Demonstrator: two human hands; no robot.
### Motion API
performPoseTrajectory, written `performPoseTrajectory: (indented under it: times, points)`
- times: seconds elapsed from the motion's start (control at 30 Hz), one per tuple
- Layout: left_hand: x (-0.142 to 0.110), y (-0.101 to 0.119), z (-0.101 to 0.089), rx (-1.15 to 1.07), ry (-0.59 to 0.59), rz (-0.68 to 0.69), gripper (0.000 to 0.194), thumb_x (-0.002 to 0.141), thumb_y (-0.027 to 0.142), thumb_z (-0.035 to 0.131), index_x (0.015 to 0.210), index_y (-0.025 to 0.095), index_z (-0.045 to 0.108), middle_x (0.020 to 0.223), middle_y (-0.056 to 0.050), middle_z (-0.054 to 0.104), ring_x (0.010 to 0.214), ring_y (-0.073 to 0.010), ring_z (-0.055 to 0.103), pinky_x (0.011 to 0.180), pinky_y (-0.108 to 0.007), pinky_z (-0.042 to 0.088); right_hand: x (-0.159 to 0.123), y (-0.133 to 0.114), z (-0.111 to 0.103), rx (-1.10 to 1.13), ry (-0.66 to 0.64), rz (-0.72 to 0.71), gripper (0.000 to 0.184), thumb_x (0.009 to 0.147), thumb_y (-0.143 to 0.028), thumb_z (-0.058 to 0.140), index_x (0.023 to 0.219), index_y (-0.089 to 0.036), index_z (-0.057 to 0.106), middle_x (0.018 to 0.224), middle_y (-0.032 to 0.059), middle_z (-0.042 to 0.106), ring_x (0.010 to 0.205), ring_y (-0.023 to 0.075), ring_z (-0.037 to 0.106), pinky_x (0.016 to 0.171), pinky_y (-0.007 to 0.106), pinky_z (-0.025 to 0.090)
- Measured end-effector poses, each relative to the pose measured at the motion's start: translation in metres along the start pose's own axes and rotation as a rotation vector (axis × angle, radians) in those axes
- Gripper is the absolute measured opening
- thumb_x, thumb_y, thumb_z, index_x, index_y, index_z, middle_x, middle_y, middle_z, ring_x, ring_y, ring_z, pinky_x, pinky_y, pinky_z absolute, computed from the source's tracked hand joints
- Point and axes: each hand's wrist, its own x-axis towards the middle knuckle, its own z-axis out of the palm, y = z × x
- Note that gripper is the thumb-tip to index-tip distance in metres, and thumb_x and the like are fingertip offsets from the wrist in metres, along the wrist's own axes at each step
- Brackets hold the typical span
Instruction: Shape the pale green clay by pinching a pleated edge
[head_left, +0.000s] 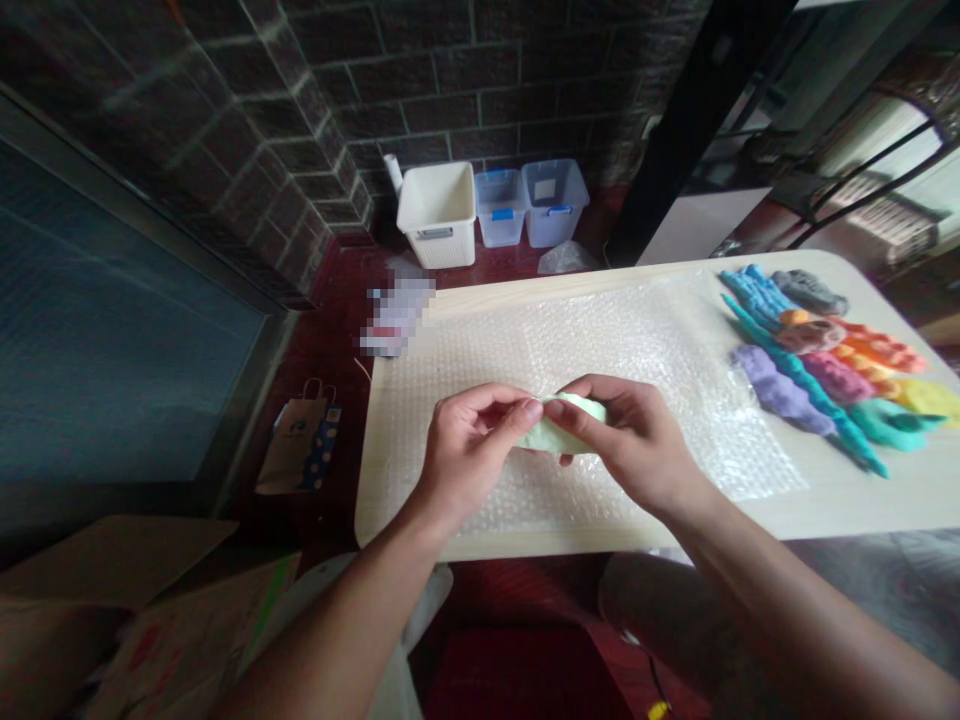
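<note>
A pale green lump of modelling clay [564, 434] is held between both hands, above a sheet of bubble wrap [637, 330]. My left hand [474, 440] grips its left end, thumb on top and fingers curled behind. Around the right end closes my right hand [626, 430], its thumb pressed across the near face. The two thumb tips almost meet over the lump. Fingers partly hide its far side and underside.
Coloured clay pieces [829, 375] lie in a group on the table's [885, 510] right side. Beyond the table, a white bin [439, 215] and two clear plastic boxes [555, 205] stand on the floor. A paper bag [296, 445] and an open cardboard box [187, 620] are at left.
</note>
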Motion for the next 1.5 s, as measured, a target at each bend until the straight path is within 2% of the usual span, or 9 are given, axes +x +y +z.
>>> performPoseTrajectory:
  times: [0.27, 0.67, 0.83, 0.97, 1.03, 1.13, 1.23, 1.37, 1.5]
  points:
    - [0.0006, 0.0007, 0.0000, -0.039, -0.027, -0.035, 0.027, 0.080, 0.034, 0.093, 0.093, 0.016, 0.079, 0.088, -0.004, 0.078, 0.078, -0.0158, 0.071, 0.070, -0.025, 0.059, 0.0005, -0.0044, -0.0001, -0.022, 0.001, 0.011, 0.040, 0.080, -0.051, 0.093, 0.085, -0.015, 0.075, 0.072, 0.0057, 0.075, 0.059, 0.0164, 0.066, 0.053, 0.027, 0.057]
    - [0.0009, -0.0015, 0.0018, -0.011, -0.001, -0.018, 0.027, 0.083, 0.039, 0.089, 0.092, 0.018, 0.076, 0.089, -0.004, 0.077, 0.077, -0.0163, 0.069, 0.070, -0.026, 0.057, 0.0018, -0.0039, -0.0021, -0.017, -0.009, 0.034, 0.035, 0.074, -0.042, 0.097, 0.084, -0.015, 0.076, 0.068, 0.0040, 0.074, 0.057, 0.0151, 0.064, 0.051, 0.025, 0.052]
    - [-0.0001, -0.0005, 0.0022, 0.013, -0.039, -0.004, 0.023, 0.085, 0.035, 0.089, 0.091, 0.017, 0.075, 0.085, -0.003, 0.074, 0.076, -0.0147, 0.067, 0.069, -0.024, 0.055, 0.0024, -0.0016, -0.0037, 0.015, -0.012, 0.033, 0.033, 0.083, -0.046, 0.090, 0.079, -0.016, 0.079, 0.067, 0.0039, 0.073, 0.057, 0.0149, 0.064, 0.050, 0.025, 0.050]
    - [-0.0006, -0.0025, 0.0018, -0.017, -0.063, -0.029, 0.022, 0.086, 0.033, 0.088, 0.095, 0.017, 0.076, 0.088, -0.003, 0.074, 0.079, -0.0145, 0.067, 0.073, -0.025, 0.056, 0.0017, -0.0004, -0.0025, -0.018, 0.038, 0.004, 0.034, 0.081, -0.046, 0.092, 0.077, -0.016, 0.079, 0.063, 0.0032, 0.071, 0.053, 0.0137, 0.061, 0.046, 0.024, 0.046]
    - [0.0001, -0.0033, 0.0020, -0.069, -0.068, -0.069, 0.027, 0.081, 0.032, 0.092, 0.096, 0.017, 0.076, 0.088, -0.003, 0.075, 0.078, -0.0151, 0.068, 0.072, -0.026, 0.058, 0.0015, -0.0010, -0.0016, -0.004, 0.042, 0.013, 0.037, 0.082, -0.050, 0.091, 0.080, -0.016, 0.078, 0.066, 0.0040, 0.072, 0.054, 0.0146, 0.062, 0.047, 0.025, 0.050]
    - [0.0023, -0.0031, 0.0022, -0.116, -0.001, -0.072, 0.029, 0.078, 0.031, 0.094, 0.096, 0.016, 0.076, 0.091, -0.004, 0.077, 0.080, -0.0149, 0.070, 0.073, -0.025, 0.059, 0.0019, -0.0025, -0.0017, 0.017, -0.003, 0.025, 0.042, 0.079, -0.052, 0.094, 0.088, -0.015, 0.077, 0.073, 0.0051, 0.074, 0.059, 0.0164, 0.064, 0.048, 0.027, 0.055]
    - [0.0041, -0.0014, 0.0023, -0.136, 0.042, -0.056, 0.025, 0.083, 0.032, 0.091, 0.095, 0.015, 0.077, 0.092, -0.005, 0.077, 0.081, -0.0147, 0.070, 0.076, -0.026, 0.060, 0.0027, -0.0031, -0.0032, -0.023, -0.035, 0.001, 0.042, 0.075, -0.049, 0.098, 0.089, -0.015, 0.077, 0.066, 0.0025, 0.070, 0.054, 0.0141, 0.059, 0.046, 0.026, 0.050]
    - [0.0047, 0.0006, 0.0015, -0.217, -0.038, -0.108, 0.025, 0.084, 0.030, 0.090, 0.100, 0.015, 0.077, 0.097, -0.007, 0.079, 0.086, -0.0182, 0.074, 0.082, -0.033, 0.065, 0.0034, -0.0034, -0.0039, -0.008, -0.039, -0.036, 0.040, 0.080, -0.049, 0.095, 0.092, -0.015, 0.078, 0.071, 0.0030, 0.071, 0.061, 0.0144, 0.060, 0.053, 0.027, 0.051]
    - [0.0045, 0.0019, 0.0006, -0.221, -0.026, -0.131, 0.029, 0.077, 0.027, 0.096, 0.096, 0.013, 0.079, 0.091, -0.006, 0.079, 0.079, -0.0151, 0.074, 0.078, -0.028, 0.064, 0.0039, -0.0028, -0.0035, 0.053, -0.028, -0.051, 0.049, 0.071, -0.041, 0.103, 0.105, -0.015, 0.078, 0.082, 0.0037, 0.075, 0.066, 0.0146, 0.062, 0.057, 0.026, 0.052]
